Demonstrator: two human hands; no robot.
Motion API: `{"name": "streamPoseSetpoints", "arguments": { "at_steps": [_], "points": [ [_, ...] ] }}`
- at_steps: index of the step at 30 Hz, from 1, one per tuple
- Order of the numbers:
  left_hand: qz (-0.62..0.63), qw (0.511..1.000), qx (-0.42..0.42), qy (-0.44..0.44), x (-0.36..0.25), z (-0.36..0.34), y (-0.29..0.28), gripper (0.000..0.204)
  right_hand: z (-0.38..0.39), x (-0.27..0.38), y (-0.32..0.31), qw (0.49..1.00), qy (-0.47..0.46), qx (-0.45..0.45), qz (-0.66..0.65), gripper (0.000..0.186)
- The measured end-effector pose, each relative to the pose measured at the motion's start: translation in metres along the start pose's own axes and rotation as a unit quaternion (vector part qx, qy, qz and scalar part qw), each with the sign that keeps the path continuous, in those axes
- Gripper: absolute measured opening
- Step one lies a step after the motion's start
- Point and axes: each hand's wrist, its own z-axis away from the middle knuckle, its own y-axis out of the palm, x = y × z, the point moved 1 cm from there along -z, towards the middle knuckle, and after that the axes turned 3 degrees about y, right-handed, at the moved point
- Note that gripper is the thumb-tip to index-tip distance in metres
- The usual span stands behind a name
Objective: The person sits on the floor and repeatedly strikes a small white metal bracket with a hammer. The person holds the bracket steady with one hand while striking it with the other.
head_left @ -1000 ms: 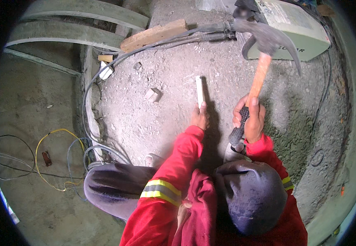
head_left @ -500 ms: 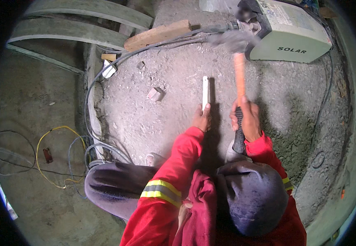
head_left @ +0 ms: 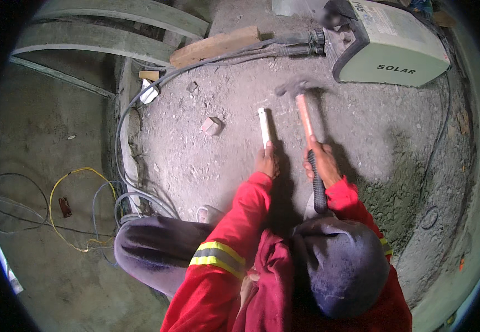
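Holds a slim white bar [head_left: 264, 126] in closed fingers of the left hand [head_left: 267, 162], just left of a hammer [head_left: 304, 116] gripped in wrapped fingers of the right hand [head_left: 323, 165]. Has a gap between hammer and pale box [head_left: 392, 58], pebbly ground [head_left: 173, 157] leftward past a small block [head_left: 211, 126] to the concrete edge [head_left: 132, 126], scant room before the right knee [head_left: 342, 271].

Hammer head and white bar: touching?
Apart. The head view shows a strip of dusty ground between the hammer head and the white bar.
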Motion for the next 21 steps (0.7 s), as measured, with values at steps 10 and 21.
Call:
{"name": "streamPoseSetpoints", "arguments": {
  "at_steps": [10, 21],
  "points": [
    [0.045, 0.999, 0.0, -0.021, -0.002, 0.002, 0.007, 0.047, 0.024, 0.006, 0.019, 0.961, -0.274, -0.015, -0.023, 0.05],
    [-0.006, 1.0, 0.018, 0.002, -0.005, 0.005, 0.002, 0.047, 0.029, 0.037, 0.009, 0.995, -0.099, 0.033, -0.009, 0.049]
  ]
}}
